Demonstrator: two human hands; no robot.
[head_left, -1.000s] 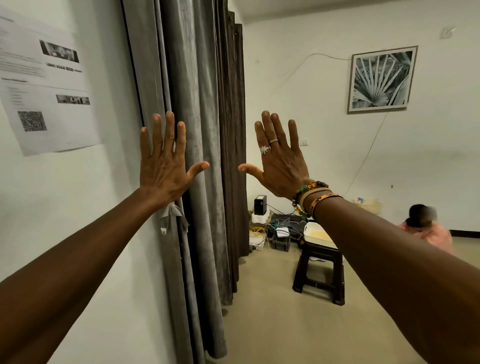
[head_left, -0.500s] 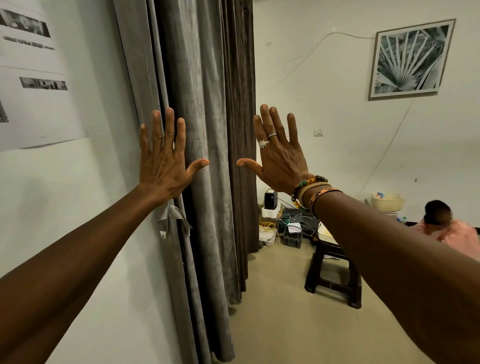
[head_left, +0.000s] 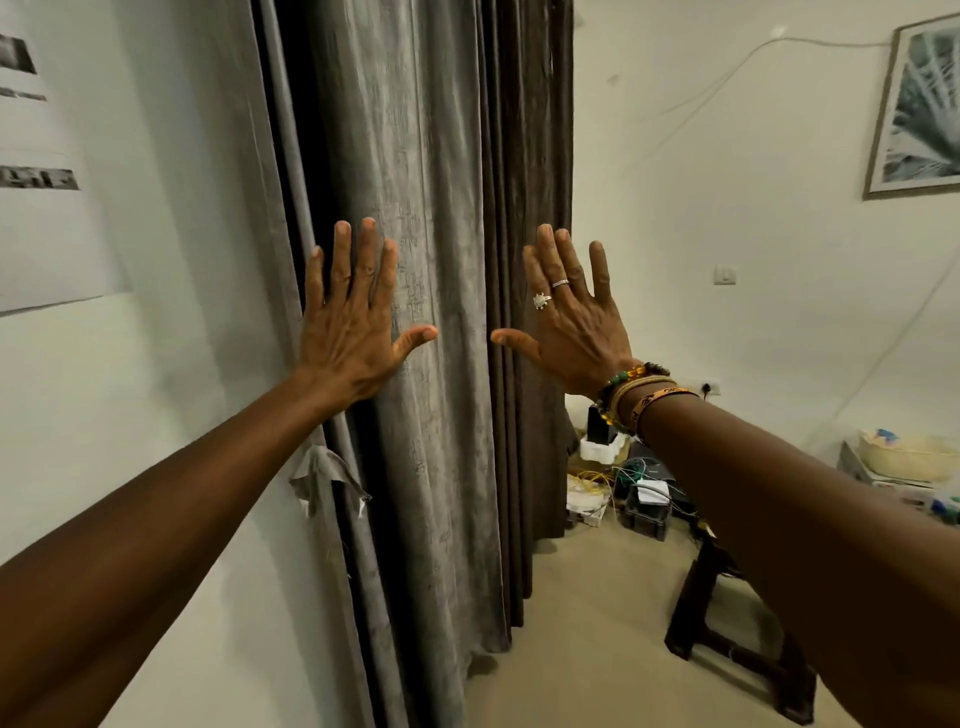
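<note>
Both hands are raised at arm's length with the backs toward the camera, fingers straight and spread, thumbs pointing at each other across a gap, and neither hand holds anything. The left hand (head_left: 348, 332) sits over the left edge of the grey curtain (head_left: 431, 208), where the cloth meets the white wall (head_left: 156, 374). The right hand (head_left: 571, 322) is level with it, in front of the darker curtain (head_left: 524, 156) that hangs just beside the grey one. From this angle I cannot tell whether the palms touch the fabric or hover just short of it.

The pose looks like a deliberate showing of flat, open palms before work on the curtain, or a readying to press it and slide it aside. The hands bracket the grey panel rather than gripping a fold.

The grey curtain hangs full length to the floor (head_left: 571, 649), and a scrap of cloth (head_left: 327, 478) dangles at its left edge under the left forearm. A printed sheet (head_left: 41, 218) is fixed to the wall on the left, so there is little room on that side. To the right the room opens out, though a dark stool (head_left: 727, 623) stands under the right forearm and cables and boxes (head_left: 639, 483) lie at the foot of the darker curtain. A step that way would need care.
</note>
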